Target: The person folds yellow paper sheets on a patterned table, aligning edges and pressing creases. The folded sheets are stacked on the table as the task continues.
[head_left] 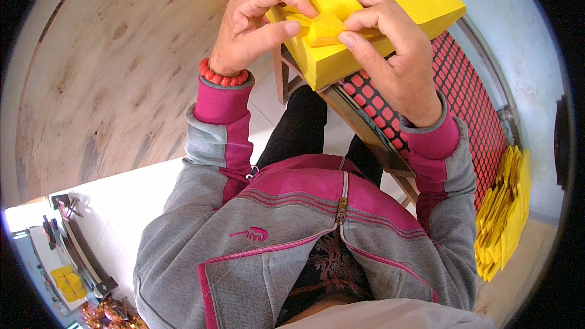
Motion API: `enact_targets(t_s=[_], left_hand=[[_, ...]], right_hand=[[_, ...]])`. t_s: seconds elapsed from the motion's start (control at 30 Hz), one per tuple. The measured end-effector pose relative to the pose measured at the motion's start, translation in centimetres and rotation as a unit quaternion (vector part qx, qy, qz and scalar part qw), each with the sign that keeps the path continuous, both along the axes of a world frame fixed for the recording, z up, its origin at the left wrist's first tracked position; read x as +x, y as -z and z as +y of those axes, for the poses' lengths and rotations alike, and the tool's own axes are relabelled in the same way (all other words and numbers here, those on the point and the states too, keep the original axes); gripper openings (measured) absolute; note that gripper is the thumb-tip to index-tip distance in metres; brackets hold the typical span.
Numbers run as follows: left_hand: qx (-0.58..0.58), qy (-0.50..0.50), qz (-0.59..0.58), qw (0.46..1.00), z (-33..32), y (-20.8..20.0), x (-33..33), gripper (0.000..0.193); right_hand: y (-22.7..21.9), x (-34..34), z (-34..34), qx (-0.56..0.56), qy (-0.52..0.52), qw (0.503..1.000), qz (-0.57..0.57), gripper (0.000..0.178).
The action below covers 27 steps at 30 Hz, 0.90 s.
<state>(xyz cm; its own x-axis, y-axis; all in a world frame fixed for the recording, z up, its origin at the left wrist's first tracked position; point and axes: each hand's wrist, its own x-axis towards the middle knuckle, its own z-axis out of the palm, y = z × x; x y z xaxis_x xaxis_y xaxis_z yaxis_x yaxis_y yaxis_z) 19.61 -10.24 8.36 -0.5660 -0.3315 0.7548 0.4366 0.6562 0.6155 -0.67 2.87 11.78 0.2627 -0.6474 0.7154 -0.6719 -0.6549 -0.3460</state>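
Observation:
A small folded piece of yellow paper (pixel 332 1) is between my hands, its lower part doubled over into a thick flap. My left hand (pixel 259 21), with a red bead bracelet at the wrist, has thumb and index finger curled on the paper's left side. From the right, my right hand (pixel 396 49) pinches its edge between thumb and fingers. Directly beneath both hands lies a thick yellow stack (pixel 420 0) of what looks like paper, its front corner pointing toward me.
The stack rests on a wooden-framed stand (pixel 359 123) with a red-and-black patterned surface (pixel 463 85). Folded yellow pieces (pixel 503 213) are piled at the right. A large plywood board (pixel 116 73) fills the left. More yellow pieces (pixel 68 283) lie at the lower left.

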Motion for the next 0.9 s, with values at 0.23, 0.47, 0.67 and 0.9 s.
enact_targets(t_s=[0.23, 0.47, 0.67, 0.9], left_hand=[[0.024, -0.033, -0.012, 0.999, 0.1, 0.4, -0.3, 0.008], [0.134, -0.045, 0.025, 0.990, -0.1, 1.2, -0.6, 0.016], [0.148, -0.043, 0.018, 0.988, 0.7, 1.0, -0.6, 0.007], [-0.004, 0.008, 0.008, 1.000, -0.2, 0.0, -0.1, 0.014]], right_hand=[[0.1, 0.2, -0.1, -0.015, 0.004, 0.999, -0.046, 0.016], [0.0, 0.2, -0.4, -0.051, 0.005, 0.998, -0.019, 0.017], [0.0, 0.1, -0.1, -0.024, 0.007, 0.999, 0.031, 0.010], [0.2, 0.3, -0.2, -0.033, 0.006, 0.999, -0.006, 0.013]])
